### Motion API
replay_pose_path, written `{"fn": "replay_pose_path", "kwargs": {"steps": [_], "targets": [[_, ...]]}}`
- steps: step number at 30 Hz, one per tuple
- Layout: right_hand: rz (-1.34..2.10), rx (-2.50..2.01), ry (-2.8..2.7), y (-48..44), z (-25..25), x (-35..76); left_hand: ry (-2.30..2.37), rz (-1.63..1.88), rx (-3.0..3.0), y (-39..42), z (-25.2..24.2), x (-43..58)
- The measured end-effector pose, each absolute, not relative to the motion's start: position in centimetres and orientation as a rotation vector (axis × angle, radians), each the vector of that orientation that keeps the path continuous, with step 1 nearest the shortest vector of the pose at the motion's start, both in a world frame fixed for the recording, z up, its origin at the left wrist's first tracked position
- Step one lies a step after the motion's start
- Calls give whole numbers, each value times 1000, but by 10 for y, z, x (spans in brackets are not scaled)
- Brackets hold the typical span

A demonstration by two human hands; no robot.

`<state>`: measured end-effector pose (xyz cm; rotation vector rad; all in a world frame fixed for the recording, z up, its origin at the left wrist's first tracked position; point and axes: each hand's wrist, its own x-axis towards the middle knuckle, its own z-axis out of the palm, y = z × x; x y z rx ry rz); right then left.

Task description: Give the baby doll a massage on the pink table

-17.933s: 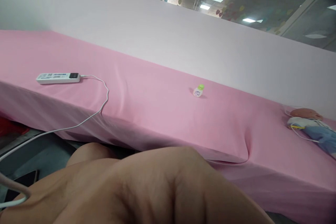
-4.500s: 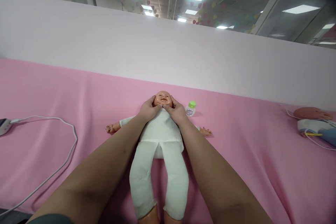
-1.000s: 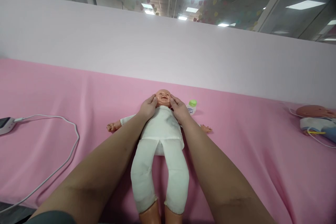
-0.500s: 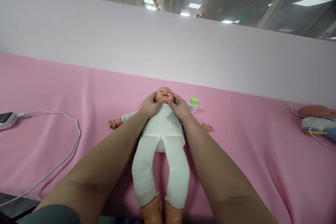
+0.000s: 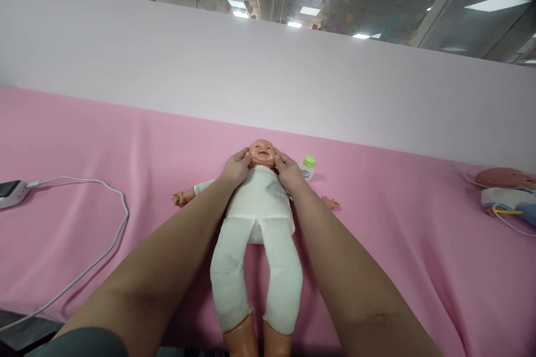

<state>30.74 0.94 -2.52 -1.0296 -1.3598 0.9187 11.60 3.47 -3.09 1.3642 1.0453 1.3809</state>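
A baby doll [image 5: 260, 195] in a white top and white trousers lies on its back, its head toward the wall and its arms spread. My left hand [image 5: 237, 167] is against the left side of the doll's head, its fingers close together. On the other side, my right hand [image 5: 288, 170] touches the head at the cheek, fingers also together. The doll's head is held between both hands. Just right of my right hand is a small clear bottle [image 5: 307, 168] with a green cap.
Pink cloth [image 5: 167, 139] covers the table, with a white wall [image 5: 268, 78] behind it. A white device [image 5: 12, 193] with a cable [image 5: 123, 201] lies at the left. At the right edge lies another doll [image 5: 505, 177] with thin tubing.
Both thumbs have moved outward from below the doll's chin to the sides of its head. The hands have shifted slightly apart; the doll stays in place.
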Motion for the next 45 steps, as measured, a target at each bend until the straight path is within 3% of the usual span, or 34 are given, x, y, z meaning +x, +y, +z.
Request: {"fn": "replay_pose_path", "kwargs": {"steps": [13, 22, 27, 34, 45], "targets": [[609, -1283, -1572, -8, -11, 301, 1306, 1303, 1706, 2, -4, 116], [134, -1309, -1656, -57, 24, 341, 1234, 1661, 1768, -26, 54, 133], [-9, -1544, -1692, -64, 17, 382, 1068, 1212, 1567, -41, 81, 181], [124, -1589, -1850, -54, 8, 388, 1139, 597, 1130, -17, 77, 250], [166, -1648, -1856, -49, 1, 383, 969, 622, 1045, 1, 32, 292]]}}
